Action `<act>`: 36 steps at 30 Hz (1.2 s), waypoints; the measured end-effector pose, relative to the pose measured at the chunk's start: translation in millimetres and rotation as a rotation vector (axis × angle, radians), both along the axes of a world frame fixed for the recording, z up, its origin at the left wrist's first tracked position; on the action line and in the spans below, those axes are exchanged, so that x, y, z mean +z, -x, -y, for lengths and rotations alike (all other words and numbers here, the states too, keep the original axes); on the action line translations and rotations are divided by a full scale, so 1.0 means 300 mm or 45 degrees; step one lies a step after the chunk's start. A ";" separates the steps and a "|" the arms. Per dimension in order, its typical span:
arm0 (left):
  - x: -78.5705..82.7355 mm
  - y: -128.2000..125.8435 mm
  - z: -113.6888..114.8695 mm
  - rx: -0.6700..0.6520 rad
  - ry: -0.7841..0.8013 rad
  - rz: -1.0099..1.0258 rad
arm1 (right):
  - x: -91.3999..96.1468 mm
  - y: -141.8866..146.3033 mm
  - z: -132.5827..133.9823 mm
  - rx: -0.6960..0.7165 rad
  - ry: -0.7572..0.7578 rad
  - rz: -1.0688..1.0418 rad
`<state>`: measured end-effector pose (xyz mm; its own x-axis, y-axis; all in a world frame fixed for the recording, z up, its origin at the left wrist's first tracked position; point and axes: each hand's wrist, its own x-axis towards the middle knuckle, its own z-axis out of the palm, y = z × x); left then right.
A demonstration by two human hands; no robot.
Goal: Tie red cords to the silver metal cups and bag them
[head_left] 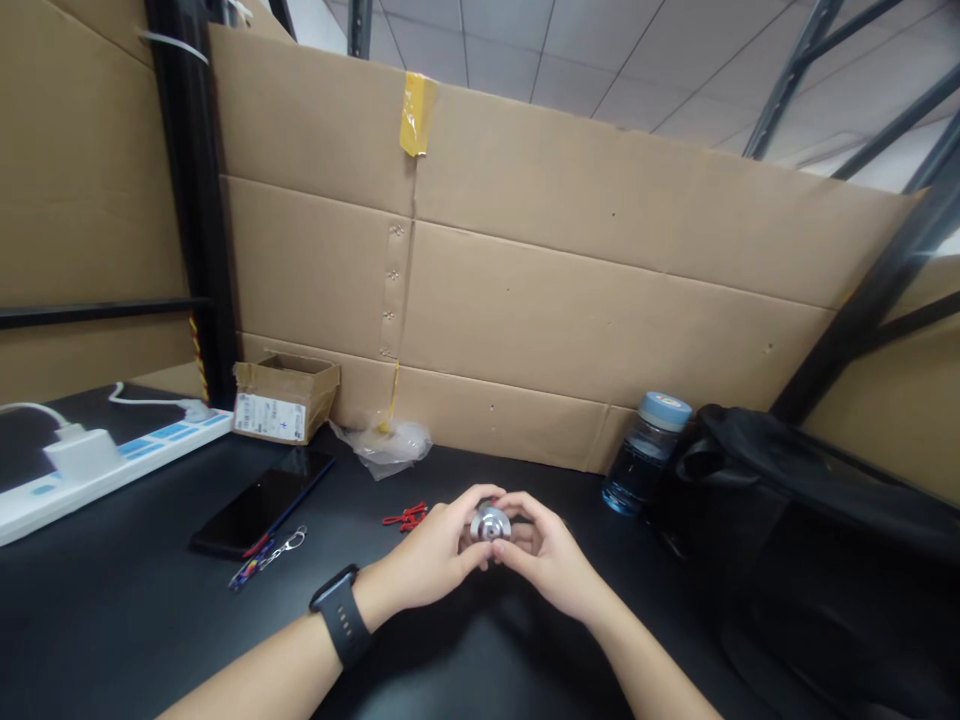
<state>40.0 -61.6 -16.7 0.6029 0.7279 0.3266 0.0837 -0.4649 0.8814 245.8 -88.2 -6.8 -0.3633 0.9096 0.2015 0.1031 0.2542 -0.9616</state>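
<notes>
Currently left hand [439, 547] and right hand [556, 562], both half-curled, grip the shiny metal piece [490, 522] between them over the table [427, 665], red cord [406, 517] at its 9 o'clock, blue-lidded bottle [642, 455] at 2, cardboard wall [540, 320] at 12.

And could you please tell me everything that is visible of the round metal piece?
The round metal piece looks silvery and shiny, with curved light and dark bands around a small darker centre. Its face is toward the camera. The left grip and the right grip hold it together over the black table, both thumbs at its lower edge. Its back is hidden.
</notes>
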 end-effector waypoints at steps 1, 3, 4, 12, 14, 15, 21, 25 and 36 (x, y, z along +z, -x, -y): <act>-0.008 -0.001 -0.004 0.026 0.005 0.001 | 0.001 -0.001 0.002 -0.026 -0.063 0.053; -0.019 -0.003 -0.007 0.054 0.010 -0.007 | 0.008 -0.005 0.005 -0.065 -0.204 0.202; -0.022 -0.004 -0.007 0.050 0.017 -0.013 | 0.013 -0.007 0.006 -0.081 -0.265 0.276; -0.014 -0.020 0.013 0.002 0.108 0.011 | 0.034 -0.022 0.001 -0.137 -0.489 0.590; -0.010 -0.020 0.016 -0.002 0.113 0.009 | 0.034 -0.022 0.002 -0.137 -0.501 0.606; -0.008 -0.020 0.017 -0.005 0.108 0.001 | 0.035 -0.021 0.003 -0.132 -0.510 0.611; -0.008 -0.025 0.015 -0.014 0.078 -0.001 | 0.036 -0.017 0.007 -0.164 -0.618 0.710; -0.020 -0.030 0.001 0.006 0.118 0.061 | 0.031 -0.014 0.009 -0.246 -0.733 0.858; -0.004 -0.032 0.008 0.035 -0.013 -0.057 | 0.065 -0.030 0.030 -0.259 -0.762 0.915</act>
